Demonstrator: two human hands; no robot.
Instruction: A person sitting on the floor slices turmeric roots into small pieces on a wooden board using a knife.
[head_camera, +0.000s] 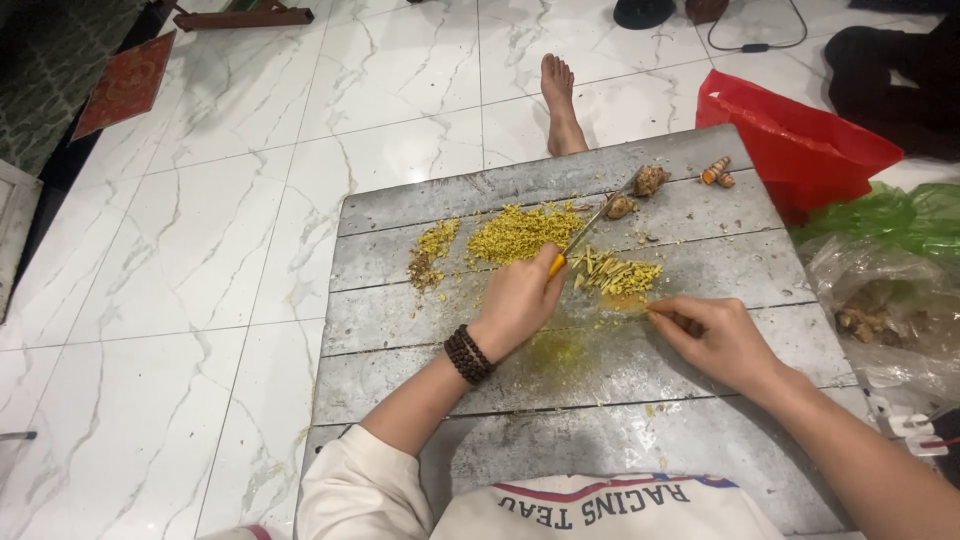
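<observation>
While my left hand (515, 300) is closed around the yellow-handled knife (583, 237), blade over the yellow strips (618, 272) on the grey board (400, 330), my right hand (720, 340) pinches a strip near them. Risk: fingertips close to the edge; a slip could cut them.

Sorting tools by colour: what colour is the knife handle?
Yellow-orange; the knife handle shows at the left hand in the head view.

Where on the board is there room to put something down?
The board is bare along its near edge, between the left hand and the person's shirt, and at its left end. It is crowded in the middle, around the knife and the yellow chopped pieces.
</observation>
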